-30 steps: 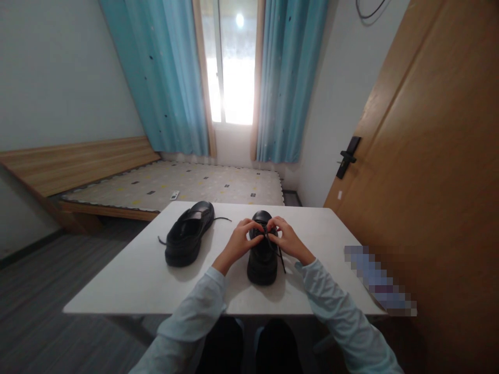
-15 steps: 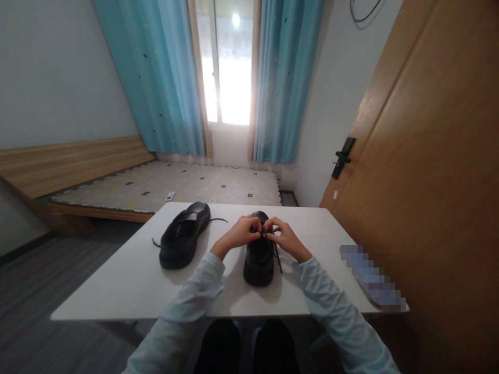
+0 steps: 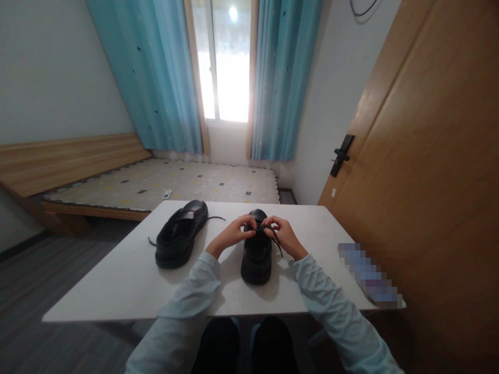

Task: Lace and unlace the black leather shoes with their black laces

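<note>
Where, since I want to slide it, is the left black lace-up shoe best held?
Probably by the heel, from the near side: the lace-up shoe sits sole-down, toe pointing away and opening upward, leaving the heel's rim as an edge to hold. One lace end sticks out right, another left.

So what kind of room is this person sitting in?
Most likely a bedroom: there's a bed with a patterned mattress and wooden headboard, and blue curtains hang on both sides of a bright window.
</note>
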Demonstrator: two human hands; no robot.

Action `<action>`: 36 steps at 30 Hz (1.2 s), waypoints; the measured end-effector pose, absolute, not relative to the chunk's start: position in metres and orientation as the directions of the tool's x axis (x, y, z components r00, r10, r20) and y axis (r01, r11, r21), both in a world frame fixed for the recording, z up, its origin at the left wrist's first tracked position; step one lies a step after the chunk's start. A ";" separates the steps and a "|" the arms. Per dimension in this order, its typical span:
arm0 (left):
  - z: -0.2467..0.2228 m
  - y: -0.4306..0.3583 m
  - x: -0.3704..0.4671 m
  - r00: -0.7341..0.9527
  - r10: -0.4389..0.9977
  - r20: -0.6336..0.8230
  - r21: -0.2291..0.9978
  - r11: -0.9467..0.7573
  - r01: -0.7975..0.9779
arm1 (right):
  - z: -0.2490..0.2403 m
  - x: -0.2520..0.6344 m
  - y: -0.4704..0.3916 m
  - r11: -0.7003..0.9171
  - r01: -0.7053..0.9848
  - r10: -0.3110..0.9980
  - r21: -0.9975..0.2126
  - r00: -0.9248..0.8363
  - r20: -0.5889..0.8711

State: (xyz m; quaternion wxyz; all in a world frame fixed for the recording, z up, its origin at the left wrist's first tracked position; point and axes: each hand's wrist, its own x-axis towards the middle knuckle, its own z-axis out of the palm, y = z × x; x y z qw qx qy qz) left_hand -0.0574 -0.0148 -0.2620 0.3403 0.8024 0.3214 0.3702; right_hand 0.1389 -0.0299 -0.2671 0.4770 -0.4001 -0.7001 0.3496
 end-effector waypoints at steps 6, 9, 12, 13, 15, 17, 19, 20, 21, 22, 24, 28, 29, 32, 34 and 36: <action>-0.262 -0.017 -0.052 0.478 0.760 0.441 0.704 -0.623 0.341 | -0.265 0.135 -0.036 0.488 0.238 0.872 -0.840 -0.175 0.457; -0.261 -0.021 -0.050 0.438 0.764 0.474 0.685 -0.633 0.362 | -0.265 0.135 -0.037 0.500 0.218 0.866 -0.838 -0.156 0.476; -0.260 -0.024 -0.049 0.399 0.762 0.510 0.682 -0.641 0.352 | -0.267 0.135 -0.036 0.515 0.151 0.856 -0.844 -0.142 0.497; -0.261 -0.025 -0.049 0.388 0.760 0.521 0.681 -0.644 0.349 | -0.267 0.135 -0.035 0.503 0.119 0.863 -0.856 -0.124 0.490; -0.262 -0.026 -0.048 0.371 0.760 0.533 0.685 -0.646 0.337 | -0.268 0.135 -0.032 0.454 0.045 0.890 -0.890 -0.076 0.450; -0.264 -0.026 -0.047 0.358 0.769 0.529 0.703 -0.634 0.322 | -0.269 0.134 -0.029 0.409 -0.034 0.911 -0.912 -0.044 0.410; -0.264 -0.026 -0.045 0.349 0.779 0.521 0.725 -0.620 0.301 | -0.269 0.134 -0.027 0.393 -0.105 0.915 -0.914 -0.048 0.400; -0.264 -0.026 -0.044 0.347 0.781 0.519 0.735 -0.615 0.285 | -0.269 0.134 -0.027 0.393 -0.134 0.913 -0.910 -0.055 0.403; -0.264 -0.026 -0.043 0.347 0.781 0.519 0.746 -0.612 0.262 | -0.268 0.135 -0.028 0.394 -0.165 0.911 -0.904 -0.064 0.408; -0.263 -0.025 -0.043 0.346 0.780 0.521 0.760 -0.608 0.228 | -0.266 0.136 -0.028 0.393 -0.199 0.908 -0.898 -0.074 0.413; -0.262 -0.024 -0.044 0.335 0.786 0.519 0.798 -0.586 0.139 | -0.262 0.138 -0.031 0.387 -0.275 0.902 -0.880 -0.085 0.423; -0.261 -0.022 -0.049 0.267 0.830 0.490 0.867 -0.497 -0.045 | -0.251 0.146 -0.034 0.344 -0.417 0.913 -0.841 -0.060 0.403; -0.261 -0.022 -0.050 0.248 0.842 0.479 0.877 -0.473 -0.088 | -0.249 0.149 -0.034 0.337 -0.437 0.918 -0.834 -0.042 0.393; -0.261 -0.022 -0.052 0.210 0.869 0.448 0.887 -0.401 -0.229 | -0.247 0.157 -0.032 0.324 -0.436 0.938 -0.839 0.031 0.346; -0.261 -0.023 -0.052 0.198 0.879 0.434 0.874 -0.357 -0.330 | -0.247 0.163 -0.030 0.282 -0.399 0.957 -0.872 0.049 0.287; -0.259 -0.024 -0.052 0.181 0.891 0.417 0.850 -0.312 -0.424 | -0.248 0.166 -0.030 0.214 -0.342 0.976 -0.915 0.035 0.215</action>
